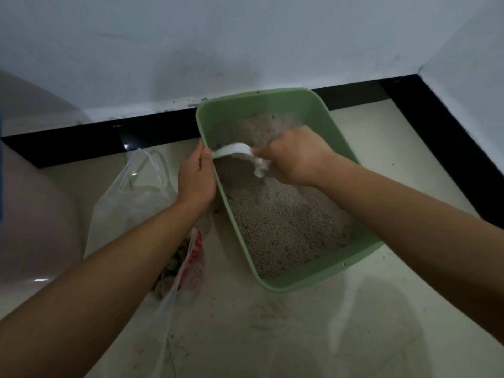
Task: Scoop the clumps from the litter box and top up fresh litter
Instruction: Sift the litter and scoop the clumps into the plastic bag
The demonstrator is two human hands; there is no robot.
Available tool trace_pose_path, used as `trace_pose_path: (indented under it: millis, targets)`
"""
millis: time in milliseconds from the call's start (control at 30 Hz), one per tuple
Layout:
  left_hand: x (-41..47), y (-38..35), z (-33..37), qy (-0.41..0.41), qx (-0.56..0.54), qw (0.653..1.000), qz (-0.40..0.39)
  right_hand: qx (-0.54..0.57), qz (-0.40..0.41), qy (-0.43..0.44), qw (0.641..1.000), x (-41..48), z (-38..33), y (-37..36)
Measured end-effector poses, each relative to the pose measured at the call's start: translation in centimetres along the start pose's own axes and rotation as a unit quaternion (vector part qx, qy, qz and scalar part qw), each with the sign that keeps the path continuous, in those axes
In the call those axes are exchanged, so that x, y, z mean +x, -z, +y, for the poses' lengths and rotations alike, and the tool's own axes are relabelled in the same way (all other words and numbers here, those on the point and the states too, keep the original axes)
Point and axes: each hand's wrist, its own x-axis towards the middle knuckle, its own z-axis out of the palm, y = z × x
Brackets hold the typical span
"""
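Left hand point(197, 178): clamped on the left rim of the litter box point(245, 110), at the far half of that side. Fingers and thumb curled round the edge, back of the hand facing up and outward.
Right hand point(296, 156): closed in a fist round the handle of the scoop point(234, 151). Back of the hand upward, fingers hidden beneath it.
Scoop: white plastic, blurred. Held inside the box over the litter point(286, 222), against the left wall, head pointing toward the left thumb. Contact with the thumb and any load in the head: cannot tell.
Litter box: green, rectangular, rounded corners. Set on the floor point(300, 336) at an angle to the wall point(245, 50), far end near the black skirting point(81, 145).
Litter: grey granules across the whole bottom of the box, paler at the far end.
Clear bag point(128, 203): crumpled thin plastic on the floor, just left of the box, partly under the left forearm.
Printed bag point(195, 255): thin plastic with red print, near the box's left side — dark grey clumps point(171, 266) visible inside.
Floor: cream tile, loose grains scattered in front of the box.
Left edge: large rounded pink object point(32, 208), well apart from the box; identity cannot be told.
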Motion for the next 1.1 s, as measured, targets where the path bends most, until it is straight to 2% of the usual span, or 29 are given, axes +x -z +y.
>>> trace_pose_path:
  millis: [100, 167, 233, 400, 533, 600, 800, 867, 933, 1033, 1100]
  targets:
    - [-0.1, 0.2, -0.1, 0.000, -0.008, 1.000, -0.010, 0.026, 0.013, -0.069, 0.997, -1.4, 1.7, 0.9]
    - [-0.2, 0.0, 0.0, 0.001, -0.017, 1.000, -0.009, -0.001, 0.043, -0.116, 0.992, -0.7, 2.0, 1.4]
    - [-0.3, -0.2, 0.1, 0.000, -0.010, 1.000, 0.001, -0.024, 0.060, -0.128, 0.990, 1.8, 1.0, 1.6]
    - [-0.2, -0.6, 0.0, -0.005, 0.008, 1.000, -0.004, -0.075, 0.007, -0.085, 0.994, 5.6, -1.9, 1.9]
    - [-0.2, 0.1, 0.6, 0.023, 0.070, 0.996, -0.044, -0.087, -0.026, -0.008, 0.996, 3.1, -1.6, 2.4]
    - [-0.3, 0.8, 0.9, 0.017, 0.110, 0.992, -0.065, -0.086, -0.040, -0.002, 0.995, 1.5, -1.1, 2.8]
    - [0.1, 1.5, 1.7, 0.015, 0.160, 0.982, -0.097, -0.108, 0.039, -0.114, 0.987, 2.0, 0.2, 2.8]
    - [-0.2, 1.5, 2.2, 0.018, 0.149, 0.984, -0.091, -0.142, 0.053, -0.081, 0.985, 4.1, -0.5, 2.2]
    - [-0.7, 1.4, 2.5, 0.035, 0.143, 0.987, -0.065, -0.126, 0.047, -0.047, 0.990, 5.2, -0.9, 1.0]
    - [-3.6, 0.9, 2.4, 0.062, 0.123, 0.988, -0.068, -0.087, 0.071, -0.014, 0.994, 3.2, -0.9, -0.9]
    - [-6.6, 0.5, 1.7, 0.074, 0.067, 0.992, -0.080, -0.085, 0.086, 0.013, 0.993, 1.1, -0.6, -2.2]
